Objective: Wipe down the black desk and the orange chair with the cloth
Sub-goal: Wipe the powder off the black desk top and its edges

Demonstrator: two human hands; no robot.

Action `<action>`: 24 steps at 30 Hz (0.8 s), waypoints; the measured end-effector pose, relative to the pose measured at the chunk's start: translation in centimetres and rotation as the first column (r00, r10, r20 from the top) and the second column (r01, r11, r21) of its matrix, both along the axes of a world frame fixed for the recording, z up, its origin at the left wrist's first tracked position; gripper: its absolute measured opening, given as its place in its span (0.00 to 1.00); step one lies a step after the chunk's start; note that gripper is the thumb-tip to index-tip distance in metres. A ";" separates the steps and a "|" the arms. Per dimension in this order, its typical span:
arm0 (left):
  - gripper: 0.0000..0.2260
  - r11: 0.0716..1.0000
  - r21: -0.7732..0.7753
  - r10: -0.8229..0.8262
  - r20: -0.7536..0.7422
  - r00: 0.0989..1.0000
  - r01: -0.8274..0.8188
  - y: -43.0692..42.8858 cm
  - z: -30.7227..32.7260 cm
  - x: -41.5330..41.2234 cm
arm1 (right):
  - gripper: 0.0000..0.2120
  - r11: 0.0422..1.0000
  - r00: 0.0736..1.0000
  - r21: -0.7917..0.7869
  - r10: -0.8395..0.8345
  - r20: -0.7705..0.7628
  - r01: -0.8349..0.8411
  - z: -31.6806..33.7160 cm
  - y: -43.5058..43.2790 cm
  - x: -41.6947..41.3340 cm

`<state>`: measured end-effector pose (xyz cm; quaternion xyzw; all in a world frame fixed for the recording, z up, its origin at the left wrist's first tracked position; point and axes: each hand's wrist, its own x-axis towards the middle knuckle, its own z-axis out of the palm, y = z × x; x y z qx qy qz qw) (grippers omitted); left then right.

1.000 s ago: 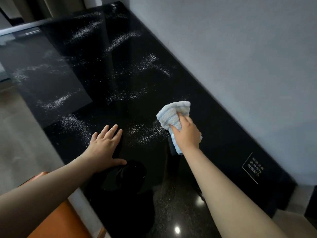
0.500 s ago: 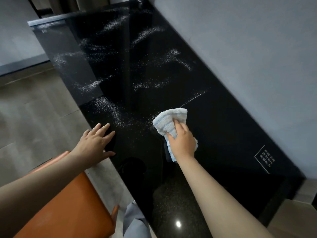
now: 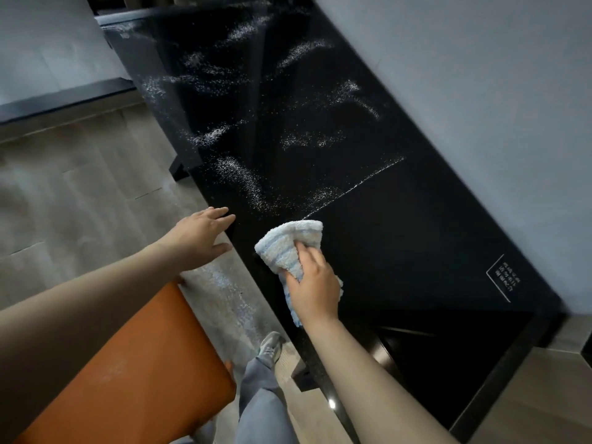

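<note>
Black worktop (image 3: 400, 238) is stretching along a grey wall (image 3: 480, 75), an orange chair (image 3: 137, 363) standing near its front edge. Left hand (image 3: 200, 237) is hovering at that edge, grip open, fingers straight; right hand (image 3: 315, 291) is clutching a blue-striped cloth (image 3: 288, 246) in its grip against the worktop, white powder (image 3: 238, 176) lying scattered just beyond.

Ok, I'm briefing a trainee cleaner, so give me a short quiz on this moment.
1. True or false: the right grip holds the blue-striped cloth on the black desk.
2. The white powder lies on the desk's: A far part, beyond the cloth; B near part, behind the cloth; C whole top.
3. Which grip holds nothing?
Key: 1 true; 2 A; 3 the left grip, fingers straight, at the desk's edge near the orange chair.
</note>
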<state>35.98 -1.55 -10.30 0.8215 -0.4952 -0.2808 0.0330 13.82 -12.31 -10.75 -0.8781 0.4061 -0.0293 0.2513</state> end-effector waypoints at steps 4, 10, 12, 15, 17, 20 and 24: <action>0.29 1.000 0.005 -0.005 0.022 1.000 0.005 3.4 0.7 0.3 | 0.27 1.000 1.000 0.020 0.008 -0.017 -0.008 0.4 2.7 0.2; 0.27 0.997 0.063 0.047 0.026 0.999 -0.048 8.2 1.5 0.6 | 0.26 0.993 0.997 0.093 0.070 -0.016 -0.068 0.8 6.6 0.6; 0.27 0.996 0.073 0.042 0.031 0.999 -0.044 9.5 1.7 0.6 | 0.23 0.984 0.994 0.141 0.107 -0.003 -0.105 1.0 7.8 0.6; 0.27 0.997 0.071 0.040 0.045 0.998 -0.043 11.2 2.2 0.6 | 0.18 0.973 0.993 0.198 0.116 0.018 -0.117 1.0 9.5 0.5; 0.26 0.997 0.060 0.046 0.049 0.998 -0.049 12.2 2.5 0.5 | 0.16 0.974 0.996 0.211 0.076 0.038 -0.082 1.0 10.4 0.3; 0.26 0.997 0.053 0.052 0.045 0.998 -0.054 13.2 2.9 0.3 | 0.15 0.980 0.997 0.198 0.012 0.079 -0.027 1.7 10.6 0.3; 0.26 0.999 0.043 0.030 0.040 0.999 -0.032 13.2 3.4 -0.1 | 0.12 0.988 0.989 0.149 -0.060 0.137 0.039 3.4 8.6 0.2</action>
